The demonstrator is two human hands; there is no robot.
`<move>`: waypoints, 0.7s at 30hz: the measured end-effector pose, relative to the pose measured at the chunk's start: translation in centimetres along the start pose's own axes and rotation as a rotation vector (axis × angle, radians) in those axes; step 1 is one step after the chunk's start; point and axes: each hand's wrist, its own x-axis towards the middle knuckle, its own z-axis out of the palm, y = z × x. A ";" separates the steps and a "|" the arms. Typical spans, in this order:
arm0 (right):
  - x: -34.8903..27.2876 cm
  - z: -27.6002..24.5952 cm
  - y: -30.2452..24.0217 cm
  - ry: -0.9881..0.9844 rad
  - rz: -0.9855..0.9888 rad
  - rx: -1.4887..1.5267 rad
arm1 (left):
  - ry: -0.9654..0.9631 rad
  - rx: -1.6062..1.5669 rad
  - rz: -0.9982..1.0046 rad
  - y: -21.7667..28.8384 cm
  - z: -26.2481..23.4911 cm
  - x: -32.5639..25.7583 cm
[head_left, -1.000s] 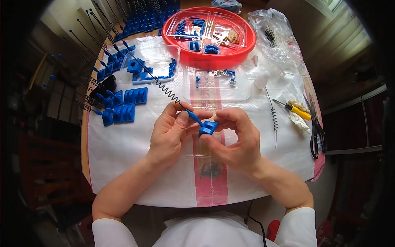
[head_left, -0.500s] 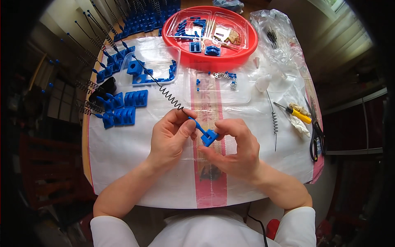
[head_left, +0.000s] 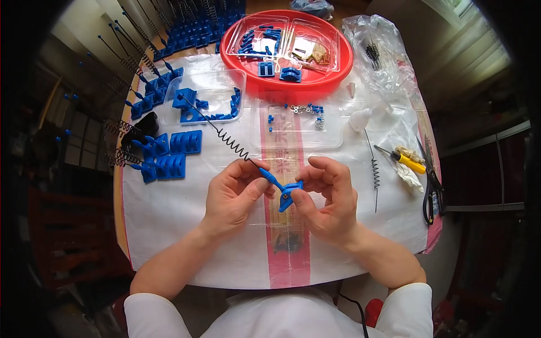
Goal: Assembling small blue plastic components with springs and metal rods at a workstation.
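Two hands: left hand (head_left: 234, 194), right hand (head_left: 327, 197). One small blue plastic piece (head_left: 287, 194) between them. One coiled spring rod (head_left: 225, 138) ran from it; one more loose spring rod (head_left: 375, 172) lay to right. One red round tray (head_left: 338, 70). One yellow-handled screwdriver (head_left: 403, 160). One pair of scissors (head_left: 431, 186). Two clear shallow trays: one clear tray with blue parts (head_left: 239, 76), one clear tray with small hardware (head_left: 332, 141). One clear plastic bag (head_left: 377, 50). Two ridged blue blocks (head_left: 186, 141) near left edge. Upright rods at table's far left too many, too blurred to count.

head-worn fisheye, looking steeply down, close over table (head_left: 169, 225)
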 end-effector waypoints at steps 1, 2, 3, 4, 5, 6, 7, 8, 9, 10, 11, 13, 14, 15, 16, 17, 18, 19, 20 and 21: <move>0.1 0.0 -0.1 -0.001 0.016 0.009 | 0.003 -0.001 -0.001 0.0 0.0 0.0; 0.1 0.0 -0.1 -0.003 0.032 0.019 | 0.006 -0.003 -0.002 0.0 0.0 0.0; 0.2 -0.1 -0.2 -0.013 0.065 0.040 | 0.005 -0.016 -0.007 0.0 0.0 0.0; 0.2 -0.2 -0.3 -0.023 0.099 0.061 | 0.005 -0.029 -0.012 -0.1 -0.1 0.0; 0.2 -0.2 -0.3 -0.034 0.133 0.082 | 0.005 -0.043 -0.017 -0.2 -0.1 0.0; 0.2 -0.2 -0.3 -0.040 0.172 0.125 | 0.014 -0.049 -0.023 -0.2 -0.1 0.0; 0.2 -0.2 -0.3 -0.046 0.211 0.169 | 0.025 -0.054 -0.028 -0.1 0.0 0.1; 0.2 -0.2 -0.3 -0.052 0.250 0.213 | 0.035 -0.060 -0.034 -0.1 0.0 0.1; 0.1 -0.2 -0.3 -0.062 0.293 0.254 | 0.036 -0.058 -0.033 -0.2 0.0 0.0; 0.2 -0.2 -0.5 -0.071 0.334 0.295 | 0.036 -0.055 -0.031 -0.2 0.0 0.1; 0.2 -0.2 -0.6 -0.080 0.376 0.336 | 0.036 -0.052 -0.029 -0.2 0.0 0.1; 0.5 -0.2 -0.9 -0.079 0.437 0.400 | 0.012 -0.058 -0.033 -0.1 -0.2 0.0; 0.6 -0.2 -0.9 -0.078 0.467 0.433 | 0.000 -0.060 -0.034 -0.1 -0.3 0.0; 0.6 -0.2 -0.9 -0.074 0.443 0.435 | 0.004 -0.060 -0.035 -0.1 -0.3 0.0; 0.6 -0.2 -0.9 -0.071 0.420 0.437 | 0.008 -0.060 -0.036 -0.2 -0.3 0.0; 0.5 -0.2 -0.8 -0.068 0.397 0.439 | 0.013 -0.060 -0.038 -0.2 -0.3 0.0; 0.3 -0.1 -0.6 -0.058 0.367 0.413 | 0.011 -0.061 -0.039 -0.1 -0.3 0.0; 0.1 0.0 -0.2 -0.048 0.336 0.386 | 0.009 -0.063 -0.042 -0.1 -0.2 0.0; -0.1 0.0 -0.1 -0.038 0.306 0.360 | 0.007 -0.065 -0.044 0.0 -0.2 0.0; -0.1 0.0 -0.1 -0.041 0.285 0.332 | 0.005 -0.060 -0.040 0.0 -0.2 0.1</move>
